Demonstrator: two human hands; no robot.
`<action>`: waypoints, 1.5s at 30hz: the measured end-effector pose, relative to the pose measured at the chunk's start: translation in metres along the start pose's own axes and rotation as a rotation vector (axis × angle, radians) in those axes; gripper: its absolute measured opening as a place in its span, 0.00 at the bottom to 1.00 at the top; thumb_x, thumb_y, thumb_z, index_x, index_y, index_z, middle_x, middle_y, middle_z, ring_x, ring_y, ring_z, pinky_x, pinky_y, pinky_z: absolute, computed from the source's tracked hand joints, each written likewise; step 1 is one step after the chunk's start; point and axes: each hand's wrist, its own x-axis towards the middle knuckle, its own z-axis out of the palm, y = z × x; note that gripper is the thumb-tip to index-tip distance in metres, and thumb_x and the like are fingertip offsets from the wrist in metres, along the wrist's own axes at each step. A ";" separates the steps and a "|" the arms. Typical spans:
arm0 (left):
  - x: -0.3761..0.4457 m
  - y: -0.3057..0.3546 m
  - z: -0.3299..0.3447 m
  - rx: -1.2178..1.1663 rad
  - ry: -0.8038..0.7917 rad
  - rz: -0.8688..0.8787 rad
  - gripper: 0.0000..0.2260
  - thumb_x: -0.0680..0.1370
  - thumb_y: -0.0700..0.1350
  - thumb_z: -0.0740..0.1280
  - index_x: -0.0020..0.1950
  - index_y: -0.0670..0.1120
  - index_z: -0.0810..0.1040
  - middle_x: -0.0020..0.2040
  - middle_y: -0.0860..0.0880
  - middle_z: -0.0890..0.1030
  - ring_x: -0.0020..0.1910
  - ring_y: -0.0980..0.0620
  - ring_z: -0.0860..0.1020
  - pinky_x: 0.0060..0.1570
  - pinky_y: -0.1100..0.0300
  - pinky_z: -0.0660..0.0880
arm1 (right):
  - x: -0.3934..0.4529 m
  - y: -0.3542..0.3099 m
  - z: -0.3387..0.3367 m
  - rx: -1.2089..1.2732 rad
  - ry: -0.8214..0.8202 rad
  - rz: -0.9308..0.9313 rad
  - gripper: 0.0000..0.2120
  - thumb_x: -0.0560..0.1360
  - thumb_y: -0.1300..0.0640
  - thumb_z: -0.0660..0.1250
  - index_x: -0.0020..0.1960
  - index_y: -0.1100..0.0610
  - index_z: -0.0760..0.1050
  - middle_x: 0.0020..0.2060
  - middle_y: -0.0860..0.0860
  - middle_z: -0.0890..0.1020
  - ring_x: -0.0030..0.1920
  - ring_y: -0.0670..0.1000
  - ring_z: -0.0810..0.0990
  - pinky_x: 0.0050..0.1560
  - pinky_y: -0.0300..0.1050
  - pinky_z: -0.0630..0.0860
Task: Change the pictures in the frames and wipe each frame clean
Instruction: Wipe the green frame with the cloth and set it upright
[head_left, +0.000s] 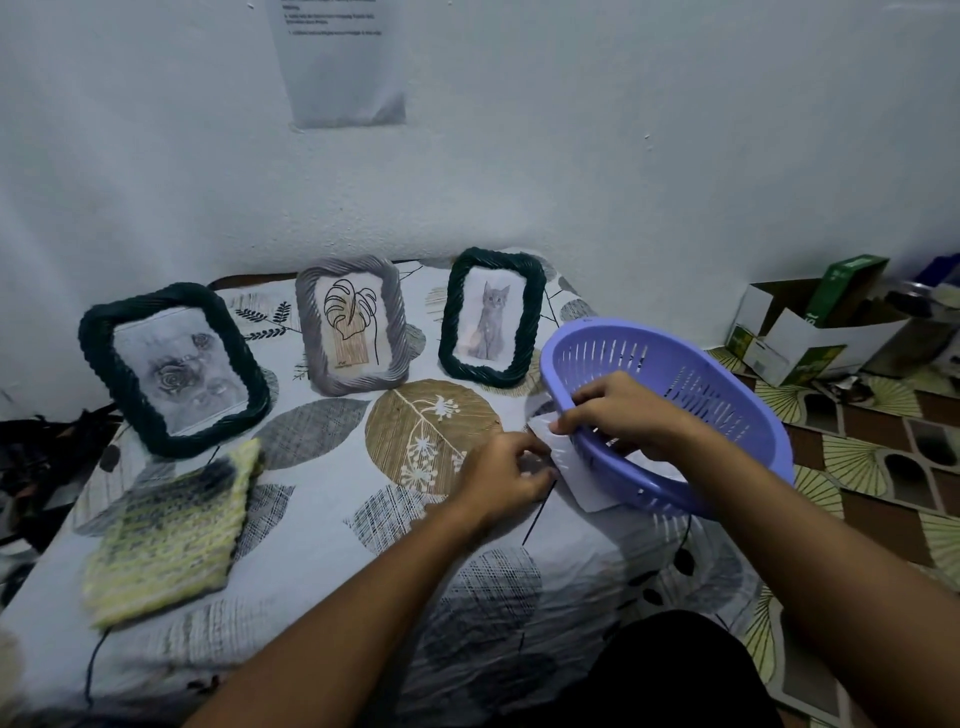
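Three woven frames stand against the wall: a dark green one with a rose picture (174, 369) at left, a grey one with a leaf drawing (350, 322) in the middle, a dark green one with a cat picture (492, 317) at right. A purple plastic basket (727, 374) lies tilted at the right. White paper sheets (582, 480) stick out under its near rim. My right hand (618, 410) pinches the top edge of the paper at the basket rim. My left hand (506, 475) pinches the paper's left edge. A yellow-grey knitted cloth (171, 535) lies at front left.
Everything sits on a leaf-patterned sheet (332, 519) over a low surface. Open cardboard boxes (810, 327) stand on the patterned floor at far right. A printed paper (340, 62) hangs on the white wall. Dark clutter lies at the left edge.
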 end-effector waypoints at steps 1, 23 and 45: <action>-0.002 0.001 0.001 0.066 0.020 0.058 0.14 0.68 0.54 0.68 0.50 0.52 0.82 0.48 0.55 0.79 0.50 0.55 0.77 0.50 0.51 0.78 | 0.000 0.000 -0.001 -0.004 -0.001 -0.002 0.08 0.68 0.58 0.75 0.39 0.62 0.79 0.30 0.55 0.75 0.31 0.55 0.73 0.30 0.41 0.70; -0.004 -0.021 -0.006 0.548 -0.457 0.392 0.36 0.73 0.71 0.56 0.77 0.57 0.58 0.79 0.52 0.53 0.78 0.51 0.47 0.74 0.39 0.43 | 0.002 -0.002 -0.017 -0.054 0.021 0.044 0.08 0.68 0.57 0.75 0.39 0.62 0.80 0.30 0.55 0.72 0.29 0.53 0.69 0.27 0.38 0.65; 0.060 -0.015 -0.004 0.499 -0.244 0.130 0.32 0.76 0.65 0.61 0.75 0.50 0.62 0.73 0.47 0.68 0.74 0.46 0.61 0.72 0.37 0.54 | 0.006 -0.003 -0.031 -0.031 -0.046 0.027 0.08 0.69 0.59 0.73 0.40 0.64 0.80 0.31 0.56 0.71 0.28 0.51 0.68 0.27 0.38 0.64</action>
